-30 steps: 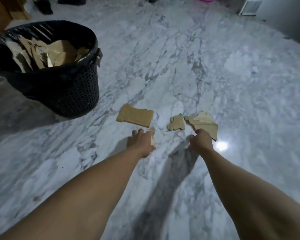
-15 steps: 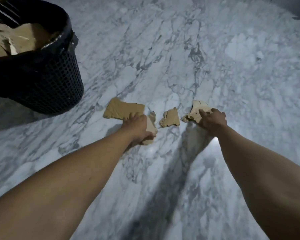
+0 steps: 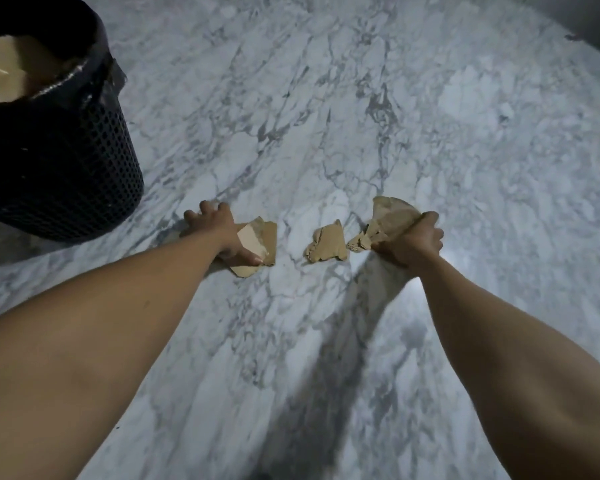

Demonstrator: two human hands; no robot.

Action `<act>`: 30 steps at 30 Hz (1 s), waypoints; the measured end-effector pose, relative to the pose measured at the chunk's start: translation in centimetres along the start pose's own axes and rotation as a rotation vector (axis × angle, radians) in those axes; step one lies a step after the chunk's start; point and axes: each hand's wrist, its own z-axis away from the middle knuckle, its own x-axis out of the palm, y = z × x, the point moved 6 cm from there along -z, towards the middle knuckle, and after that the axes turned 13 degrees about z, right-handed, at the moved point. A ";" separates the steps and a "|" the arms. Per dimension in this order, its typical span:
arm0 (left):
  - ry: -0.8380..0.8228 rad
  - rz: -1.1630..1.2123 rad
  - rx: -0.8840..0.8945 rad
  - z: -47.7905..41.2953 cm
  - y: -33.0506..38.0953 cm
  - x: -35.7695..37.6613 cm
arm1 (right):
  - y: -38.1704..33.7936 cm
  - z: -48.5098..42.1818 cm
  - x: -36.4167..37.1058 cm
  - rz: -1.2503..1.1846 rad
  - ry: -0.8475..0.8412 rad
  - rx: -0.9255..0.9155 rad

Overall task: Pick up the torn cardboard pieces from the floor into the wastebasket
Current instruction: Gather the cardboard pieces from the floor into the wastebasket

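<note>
1. Far left, the black mesh wastebasket (image 3: 66, 161) stands on the marble floor (image 3: 326, 116). A black liner (image 3: 94, 74) is folded over its rim and tan cardboard scraps (image 3: 0, 64) are piled inside.
2. Just right of the basket and nearer, the left hand (image 3: 219, 233) is down on a flat piece (image 3: 269, 240) lying on the floor. Its fingers are spread wide, tips reaching past the piece's far-left edge, while the thumb pins a pale scrap (image 3: 250, 240) against the palm.
3. Centre now: a small piece (image 3: 328, 242) lies alone on the floor between the two hands, touching neither.
4. Over on the right, the right hand (image 3: 413, 242) has its fingers curled tight round the near edge of a big torn piece (image 3: 390, 214). The piece bends in that grip; whether its far end is clear of the floor, I can't tell. Its ragged left corner sits just beside the small piece.
</note>
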 end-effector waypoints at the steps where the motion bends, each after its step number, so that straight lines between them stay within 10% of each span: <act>1: -0.002 0.002 -0.029 -0.1 -0.4 0.3 | 0.3 -0.3 -0.4 -0.081 -0.064 0.036; 10: -0.038 -0.068 -0.104 0.0 -1.8 1.7 | -4.1 2.7 -0.8 -0.260 -0.535 -0.026; 18: -0.044 -0.014 -0.112 0.6 -1.1 2.5 | -3.5 3.9 3.2 0.179 -0.126 -0.012; 30: -0.019 0.035 -0.067 2.8 -0.7 3.2 | 0.5 0.7 0.1 0.068 -0.471 0.152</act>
